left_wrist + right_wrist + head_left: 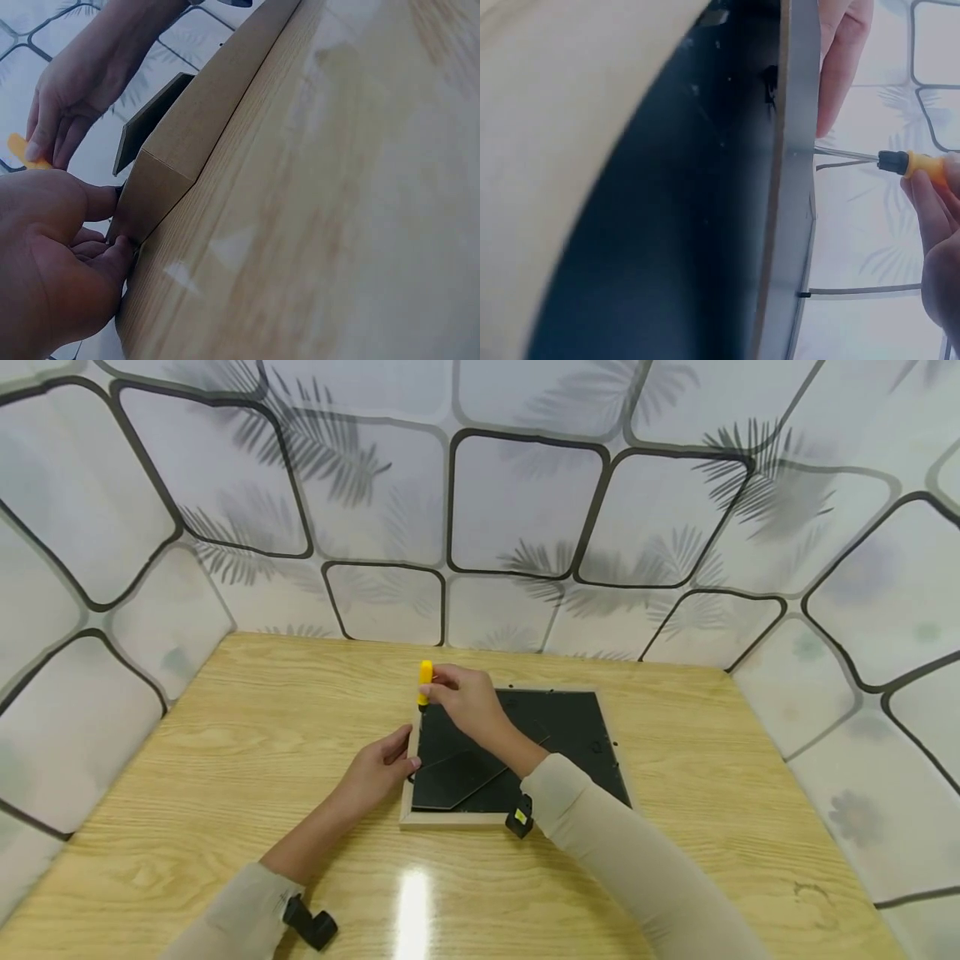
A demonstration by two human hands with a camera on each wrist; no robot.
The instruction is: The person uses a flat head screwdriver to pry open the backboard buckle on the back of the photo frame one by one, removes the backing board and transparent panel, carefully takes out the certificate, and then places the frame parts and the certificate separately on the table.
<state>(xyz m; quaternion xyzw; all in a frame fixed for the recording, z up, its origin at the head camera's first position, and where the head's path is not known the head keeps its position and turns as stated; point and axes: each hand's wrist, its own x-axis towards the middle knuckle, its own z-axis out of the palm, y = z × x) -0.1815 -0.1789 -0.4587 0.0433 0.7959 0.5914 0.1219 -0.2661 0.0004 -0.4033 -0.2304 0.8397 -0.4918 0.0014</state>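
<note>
Holding the yellow screwdriver (425,681) upright in our right hand (467,697), tip down at the frame (442,817) edge, our left hand (378,768) fingers pinch that edge just beside.

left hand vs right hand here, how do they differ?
The left hand grips the picture frame at its left edge, low by the table; the right hand holds a yellow screwdriver upright, raised over the frame's far left corner. Both wear beige sleeves.
</note>
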